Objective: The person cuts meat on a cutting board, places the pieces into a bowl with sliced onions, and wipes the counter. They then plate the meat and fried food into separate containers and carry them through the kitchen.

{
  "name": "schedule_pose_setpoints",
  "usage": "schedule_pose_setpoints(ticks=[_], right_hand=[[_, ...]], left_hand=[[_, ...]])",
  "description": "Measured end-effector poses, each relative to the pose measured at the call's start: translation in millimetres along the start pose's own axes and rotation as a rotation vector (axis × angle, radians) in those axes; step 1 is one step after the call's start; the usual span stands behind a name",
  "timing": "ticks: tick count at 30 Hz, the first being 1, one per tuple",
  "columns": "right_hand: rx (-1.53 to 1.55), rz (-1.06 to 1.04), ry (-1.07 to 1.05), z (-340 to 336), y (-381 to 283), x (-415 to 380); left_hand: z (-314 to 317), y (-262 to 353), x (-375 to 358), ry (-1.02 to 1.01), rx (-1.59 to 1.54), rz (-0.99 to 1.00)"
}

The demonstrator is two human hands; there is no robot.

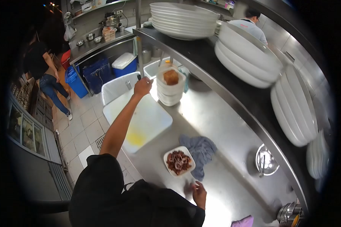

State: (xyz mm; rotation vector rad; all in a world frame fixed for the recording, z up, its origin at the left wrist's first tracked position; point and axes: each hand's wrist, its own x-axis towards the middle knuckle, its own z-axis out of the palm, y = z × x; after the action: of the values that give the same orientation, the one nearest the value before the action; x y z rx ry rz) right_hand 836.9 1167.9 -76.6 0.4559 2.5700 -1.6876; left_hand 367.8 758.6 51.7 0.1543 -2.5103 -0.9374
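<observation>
My left hand (143, 87) reaches out over the far end of a white cutting board (151, 117) with a yellow stain. Its fingers are curled closed, and what they hold, if anything, I cannot make out. Just right of it stands a stack of white tubs (169, 96), with a browned piece of food (171, 77) in the top one. My right hand (199, 195) hovers low over the steel counter, fingers loosely bent and apart, holding nothing visible. Nearest to it is a square white bowl (179, 161) of dark meat pieces and onion slices, beside a crumpled blue-grey cloth (201, 151).
A shelf (201, 60) with stacked white plates (183, 20) and bowls (248, 56) overhangs the counter's right side. A metal bowl (267, 160) sits beneath it. One person (45, 68) walks at left; another (250, 28) stands behind the shelf. Blue bins (76, 81) line the floor.
</observation>
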Motion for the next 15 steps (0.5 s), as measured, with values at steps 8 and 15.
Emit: schedule_pose_setpoints(ticks=[8, 15], right_hand=[[0.041, 0.207, -0.075, 90, -36, 26], [0.252, 0.426, -0.069, 100, -37, 30]], left_hand=[[12, -17, 109, -0.607, 0.013, -0.096], [34, -17, 141, -0.816, 0.18, 0.06]])
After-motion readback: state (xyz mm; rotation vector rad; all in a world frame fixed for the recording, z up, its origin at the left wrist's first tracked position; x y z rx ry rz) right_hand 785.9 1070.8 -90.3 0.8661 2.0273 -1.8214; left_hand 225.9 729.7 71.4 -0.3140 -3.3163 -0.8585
